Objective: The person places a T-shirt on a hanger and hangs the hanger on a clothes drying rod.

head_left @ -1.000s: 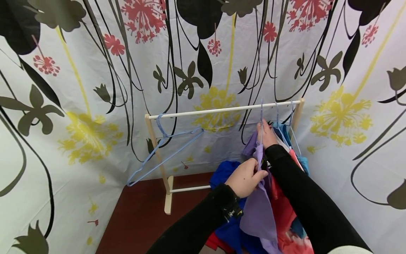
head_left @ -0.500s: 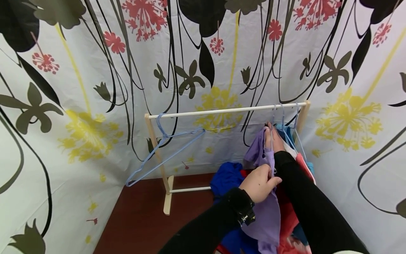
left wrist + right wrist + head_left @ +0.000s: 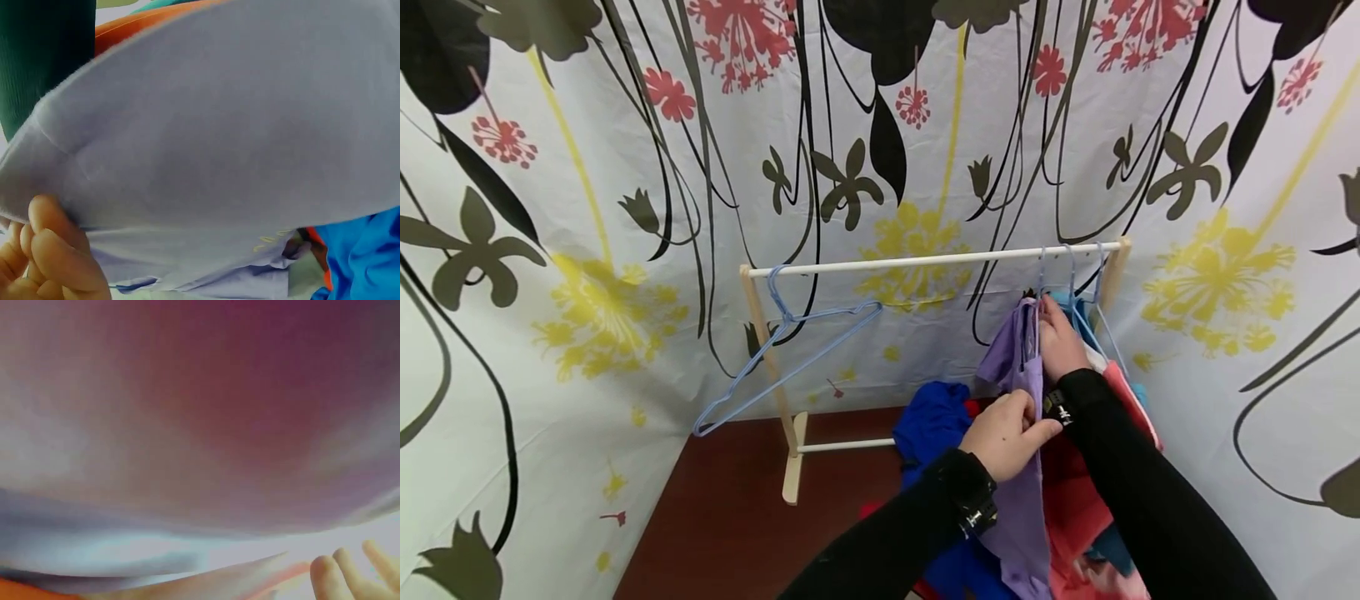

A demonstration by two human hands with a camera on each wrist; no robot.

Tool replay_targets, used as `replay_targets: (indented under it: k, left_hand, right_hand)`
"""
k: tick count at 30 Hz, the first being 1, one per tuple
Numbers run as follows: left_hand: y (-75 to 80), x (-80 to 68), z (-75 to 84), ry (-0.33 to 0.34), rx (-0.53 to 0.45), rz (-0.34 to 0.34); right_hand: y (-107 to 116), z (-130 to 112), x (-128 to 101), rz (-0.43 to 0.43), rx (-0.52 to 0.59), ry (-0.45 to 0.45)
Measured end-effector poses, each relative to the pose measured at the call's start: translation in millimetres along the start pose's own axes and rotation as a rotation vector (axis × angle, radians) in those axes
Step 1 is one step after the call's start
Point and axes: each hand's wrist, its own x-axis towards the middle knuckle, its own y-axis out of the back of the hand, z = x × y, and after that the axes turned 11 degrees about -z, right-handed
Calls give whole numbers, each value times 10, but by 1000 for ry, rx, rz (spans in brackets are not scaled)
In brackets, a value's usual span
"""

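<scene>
Lilac shirt [image 3: 1024,512] hangs below the rail [image 3: 910,262]; the left hand [image 3: 1003,433] pinches its edge; the right hand [image 3: 1063,342] is by its top, grip unclear; likely being straightened on its hanger [image 3: 1042,267], it next calls for smoothing.

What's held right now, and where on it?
The left hand pinches the purple garment by an edge; whether the right hand grips anything can't be told.

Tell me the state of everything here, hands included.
Purple shirt: hanging down, pinched
Left hand: pinching the shirt
Right hand: beside the shirt's top; grip unclear
Rack: standing upright
Bare hanger: tilted, hooked on the rack
Blue garment: crumpled
Coral garment: partly hidden
Flowered curtain: spread behind the rack
</scene>
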Motion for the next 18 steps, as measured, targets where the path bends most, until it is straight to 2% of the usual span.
replay_targets:
  k: [3,6,10,13,18]
  left_hand:
    - [42,-91,7,8,-4,-23]
    - [133,-176,-28,18,16,-26]
    - [250,-289,-83,26,45,-20]
    - [322,-371,-129,34,95,-18]
    - [432,-523,-236,68,207,19]
  right_hand:
    - [83,-237,-192,20,37,-44]
    - [111,-470,-295,15,104,-17]
    - [105,-763,-393,5,120,27]
    - [53,-956,-464,-29,131,66]
    - [-117,-1226,-603,-126,228,106]
